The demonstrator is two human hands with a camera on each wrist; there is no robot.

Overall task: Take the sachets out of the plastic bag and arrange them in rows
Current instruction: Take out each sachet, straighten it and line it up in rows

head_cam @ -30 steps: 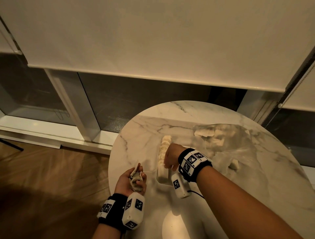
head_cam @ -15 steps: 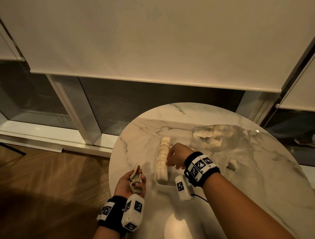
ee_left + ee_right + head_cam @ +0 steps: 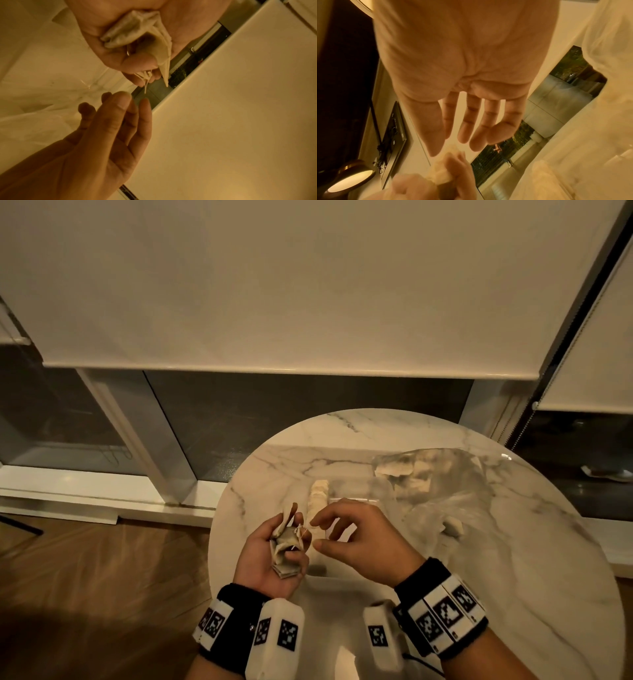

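Your left hand (image 3: pixel 270 556) curls around a small bunch of soft, beige paper sachets (image 3: pixel 286 546) with thin strings; two or three show in the left wrist view, though the exact count is hard to tell. Your right hand (image 3: pixel 359 539) hovers just beside them at 3 o'clock, fingers loosely spread and holding nothing, thumb and forefinger close to the dangling strings (image 3: pixel 146 79).

These sachets look very light, limp and easy to crumple, and the strings may tangle. Pinch one by its flat body near an edge, not by the string, so that it slides free without dragging its neighbours.

On the round white marble table (image 3: pixel 513 594), one row of pale sachets (image 3: pixel 318 498) runs toward 12 o'clock, beyond your hands; the number in it is unclear. The crumpled clear plastic bag (image 3: pixel 445 484) lies at 2 o'clock and has several sachets inside. One loose sachet (image 3: pixel 452 527) sits at 3 o'clock, near the bag's edge.
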